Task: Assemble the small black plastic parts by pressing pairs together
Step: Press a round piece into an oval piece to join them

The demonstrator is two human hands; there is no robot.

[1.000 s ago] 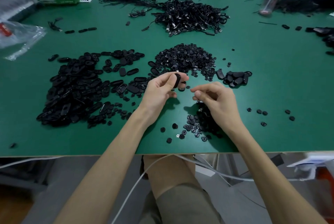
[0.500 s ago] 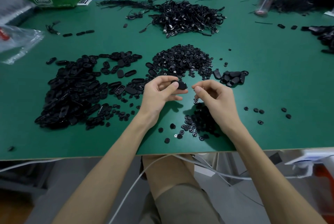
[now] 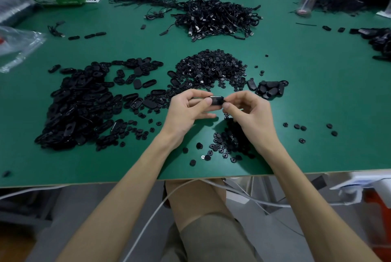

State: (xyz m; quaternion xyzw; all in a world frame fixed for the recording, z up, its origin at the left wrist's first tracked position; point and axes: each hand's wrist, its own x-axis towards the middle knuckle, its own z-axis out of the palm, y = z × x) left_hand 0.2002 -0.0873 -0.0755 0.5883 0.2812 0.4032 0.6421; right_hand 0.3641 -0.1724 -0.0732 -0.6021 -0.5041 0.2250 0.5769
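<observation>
Black part (image 3: 217, 100), glossy and rounded, pinched by left hand (image 3: 187, 111) and right hand (image 3: 252, 113).

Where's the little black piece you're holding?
In the head view, the small oval black plastic part is mid-table, pinched between left hand and right hand, just in front of the pile of round black plastic pieces.

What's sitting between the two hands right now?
In the head view, a single black oval part spans the gap: the left hand pinches its left end, the right hand its right end, above the green table.
</observation>
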